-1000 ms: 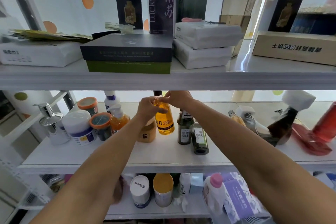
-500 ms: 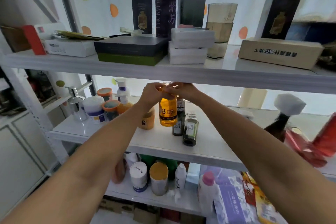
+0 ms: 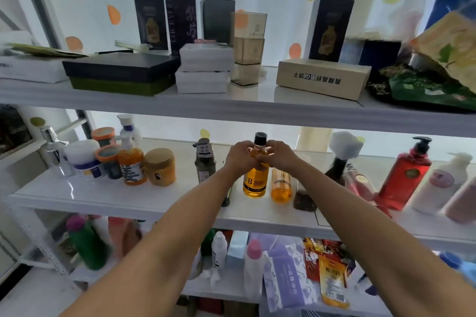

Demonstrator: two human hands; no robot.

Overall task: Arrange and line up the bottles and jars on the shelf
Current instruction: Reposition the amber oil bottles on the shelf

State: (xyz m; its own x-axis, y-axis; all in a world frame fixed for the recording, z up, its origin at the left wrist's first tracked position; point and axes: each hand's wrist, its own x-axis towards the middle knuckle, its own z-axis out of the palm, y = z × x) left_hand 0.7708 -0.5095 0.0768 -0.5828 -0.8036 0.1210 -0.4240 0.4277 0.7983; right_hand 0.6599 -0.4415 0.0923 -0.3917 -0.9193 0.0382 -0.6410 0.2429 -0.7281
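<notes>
Two-handed grip: left hand [image 3: 238, 158] and right hand [image 3: 278, 158] clamp the neck of the amber black-capped plastic bottle [image 3: 255, 184], upright mid white shelf [image 3: 128, 198]. Placing step, I'd say. Next: line it up with the paler amber bottle [image 3: 281, 185] at its 3 o'clock, then release.

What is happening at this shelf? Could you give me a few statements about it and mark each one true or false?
1. The left hand and right hand both grip the amber bottle near its neck. True.
2. The amber bottle has a white cap. False: its cap is black.
3. A red pump bottle stands on the middle shelf, right of the hands. True.
4. The tan jar sits on the top shelf. False: it stands on the middle shelf, left of the hands.
</notes>
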